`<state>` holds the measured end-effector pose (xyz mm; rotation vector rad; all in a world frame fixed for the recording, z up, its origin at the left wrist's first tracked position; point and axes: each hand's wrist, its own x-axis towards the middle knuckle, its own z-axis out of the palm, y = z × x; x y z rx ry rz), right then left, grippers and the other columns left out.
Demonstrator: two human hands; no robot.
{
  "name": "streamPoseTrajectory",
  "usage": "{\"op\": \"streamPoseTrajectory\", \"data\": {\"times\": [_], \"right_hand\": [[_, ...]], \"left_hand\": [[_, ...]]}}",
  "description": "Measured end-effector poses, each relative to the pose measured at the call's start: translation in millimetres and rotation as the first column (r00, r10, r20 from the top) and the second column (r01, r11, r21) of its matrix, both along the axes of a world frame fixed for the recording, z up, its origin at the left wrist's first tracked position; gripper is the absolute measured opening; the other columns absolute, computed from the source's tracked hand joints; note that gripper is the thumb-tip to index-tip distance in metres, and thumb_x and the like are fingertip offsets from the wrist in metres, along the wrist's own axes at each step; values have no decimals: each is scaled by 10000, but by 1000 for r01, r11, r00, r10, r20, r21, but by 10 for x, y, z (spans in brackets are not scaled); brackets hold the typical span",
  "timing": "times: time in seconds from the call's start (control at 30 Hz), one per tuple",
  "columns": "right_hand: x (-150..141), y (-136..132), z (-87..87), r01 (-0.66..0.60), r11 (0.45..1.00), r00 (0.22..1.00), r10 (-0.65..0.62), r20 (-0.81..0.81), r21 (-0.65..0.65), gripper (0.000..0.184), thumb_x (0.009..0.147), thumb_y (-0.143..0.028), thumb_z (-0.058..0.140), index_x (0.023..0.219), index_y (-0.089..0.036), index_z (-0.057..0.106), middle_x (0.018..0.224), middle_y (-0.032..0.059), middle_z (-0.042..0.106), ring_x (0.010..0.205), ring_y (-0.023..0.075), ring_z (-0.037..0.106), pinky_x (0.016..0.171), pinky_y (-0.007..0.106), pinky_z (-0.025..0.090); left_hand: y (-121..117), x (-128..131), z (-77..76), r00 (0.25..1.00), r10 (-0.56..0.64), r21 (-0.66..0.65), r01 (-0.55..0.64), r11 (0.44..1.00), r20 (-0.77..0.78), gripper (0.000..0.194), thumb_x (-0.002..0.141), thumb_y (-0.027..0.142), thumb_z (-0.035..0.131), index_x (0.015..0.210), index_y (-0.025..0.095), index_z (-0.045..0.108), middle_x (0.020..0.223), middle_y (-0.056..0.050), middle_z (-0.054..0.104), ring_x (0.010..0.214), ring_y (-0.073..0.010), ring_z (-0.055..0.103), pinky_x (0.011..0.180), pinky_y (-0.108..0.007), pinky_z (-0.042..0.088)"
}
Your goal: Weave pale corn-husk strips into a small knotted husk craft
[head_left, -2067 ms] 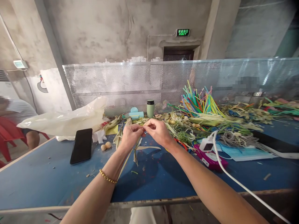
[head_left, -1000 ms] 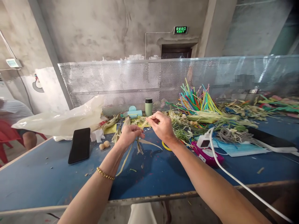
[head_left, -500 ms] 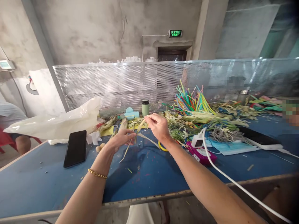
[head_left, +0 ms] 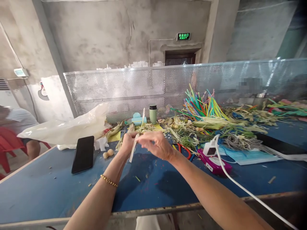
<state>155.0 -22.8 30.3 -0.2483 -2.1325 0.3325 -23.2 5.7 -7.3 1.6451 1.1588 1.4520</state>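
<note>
My left hand (head_left: 128, 144) is closed on a pale, flat strip of dried corn husk (head_left: 132, 153), which sticks up above the fingers and hangs down below them. From the right, my right hand (head_left: 156, 145) meets it, fingers bent and their tips pressed together against the same strip. Both hands are held above the blue table, close to each other. Just behind them lie more husk pieces (head_left: 117, 127). Two small pale wooden balls (head_left: 107, 154), joined or touching, rest left of my left wrist.
A black phone (head_left: 83, 154) and a clear plastic bag (head_left: 72, 123) are at left. Behind stand a green bottle (head_left: 153, 114) and colourful pipe cleaners (head_left: 206, 103). At right are red-handled scissors (head_left: 187, 151), a purple device (head_left: 216, 162), a white cable (head_left: 240, 189) and a blue mask (head_left: 251, 156). Someone sits far left.
My right hand has come down and inward, from holding a strip end up to the fingers of my left hand. The strip now stands more upright. The view has shifted slightly left.
</note>
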Motion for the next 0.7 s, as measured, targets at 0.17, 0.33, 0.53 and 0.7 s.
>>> {"op": "streamPoseTrajectory", "data": {"times": [0.17,0.33,0.53,0.7], "right_hand": [[188,414,-23,382,889,857,-443,-262,-254,440,934,-530,591,705,-172,703,610,23,639,530,128,508,515,266,381],[180,525,-56,218,864,944,-304,-125,-453,418,768,-560,749,669,-158,693,642,17,657,583,132,547,582,264,435],[130,413,-31,117,823,968,-219,-121,-556,315,760,-448,750,685,-149,682,598,-5,613,546,118,527,557,257,438],[151,401,-6,123,822,972,-213,-100,-557,305,773,-445,740,712,-149,698,622,8,635,572,121,541,567,255,461]], "left_hand": [[-44,87,11,999,-2,9,1,1000,39,303,700,429,774,824,152,783,730,-76,747,689,-207,683,626,-282,481],[-104,184,-23,992,-2,95,14,995,-128,205,744,355,740,822,179,811,671,-31,717,674,-205,654,638,-280,480],[-234,197,105,978,-44,144,74,987,-202,355,716,185,626,1010,185,826,903,-44,779,873,-224,668,787,-293,486],[-272,152,189,998,-29,6,30,1000,-55,304,736,257,612,923,161,832,869,-62,774,879,-224,643,802,-311,466]]}}
